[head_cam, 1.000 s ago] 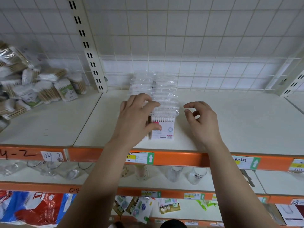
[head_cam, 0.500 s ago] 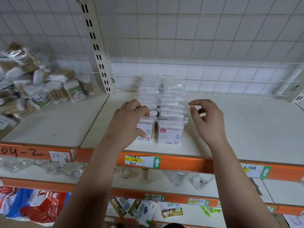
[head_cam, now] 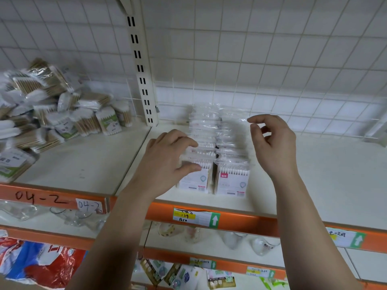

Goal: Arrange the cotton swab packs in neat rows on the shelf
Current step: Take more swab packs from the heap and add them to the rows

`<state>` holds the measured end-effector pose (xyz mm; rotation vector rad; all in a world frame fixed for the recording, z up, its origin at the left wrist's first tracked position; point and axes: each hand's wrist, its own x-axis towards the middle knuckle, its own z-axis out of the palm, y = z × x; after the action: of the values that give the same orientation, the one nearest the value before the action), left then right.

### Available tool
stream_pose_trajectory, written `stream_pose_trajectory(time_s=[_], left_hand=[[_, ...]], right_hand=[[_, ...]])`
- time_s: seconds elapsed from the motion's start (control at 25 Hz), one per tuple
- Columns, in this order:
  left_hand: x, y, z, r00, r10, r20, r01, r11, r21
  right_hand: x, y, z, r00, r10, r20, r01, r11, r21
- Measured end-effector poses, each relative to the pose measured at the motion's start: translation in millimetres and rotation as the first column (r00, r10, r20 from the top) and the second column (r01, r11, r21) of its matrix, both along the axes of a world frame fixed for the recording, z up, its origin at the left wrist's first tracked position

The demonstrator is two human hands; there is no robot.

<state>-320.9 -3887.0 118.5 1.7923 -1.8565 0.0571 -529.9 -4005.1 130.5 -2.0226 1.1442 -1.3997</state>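
Two rows of clear cotton swab packs run front to back on the white shelf [head_cam: 314, 185]. The left row's front pack [head_cam: 195, 181] and the right row's front pack [head_cam: 232, 181] stand upright side by side near the shelf edge. My left hand [head_cam: 167, 162] is curled over the left front pack, fingers across its top and thumb on its face. Just right of the right row, my right hand [head_cam: 272, 143] hovers with loosely curled fingers, holding nothing and touching no pack.
A loose heap of wooden-stick swab packs [head_cam: 62, 122] lies on the neighbouring shelf section at left. A slotted white upright [head_cam: 144, 80] divides the sections, with wire grid behind. Price tags sit on the orange shelf lip [head_cam: 251, 222]. Glassware stands on the lower shelf [head_cam: 230, 237].
My left hand has set a pack at the front of the left row beside the right front pack. My right hand has lifted up and away from the right row.
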Motion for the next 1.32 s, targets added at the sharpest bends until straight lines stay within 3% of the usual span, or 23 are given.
stream_pose_trajectory(time_s=[0.32, 0.68, 1.12, 1.32], left_hand=[[64, 15, 9, 0.966, 0.243, 0.086, -0.233, 0.966, -0.113], [170, 63, -7, 0.921, 0.386, 0.049, -0.384, 0.922, -0.042], [282, 68, -19, 0.929, 0.368, -0.049, -0.368, 0.93, 0.012], [303, 39, -19, 0.943, 0.334, -0.007, -0.334, 0.942, 0.023]], right_hand=[[73, 5, 29, 0.979, 0.19, -0.08, -0.185, 0.981, 0.065], [213, 35, 30, 0.903, 0.388, -0.185, -0.384, 0.922, 0.057], [353, 21, -14, 0.807, 0.389, -0.443, -0.388, 0.917, 0.098], [369, 15, -25, 0.807, 0.398, -0.435, -0.383, 0.915, 0.127]])
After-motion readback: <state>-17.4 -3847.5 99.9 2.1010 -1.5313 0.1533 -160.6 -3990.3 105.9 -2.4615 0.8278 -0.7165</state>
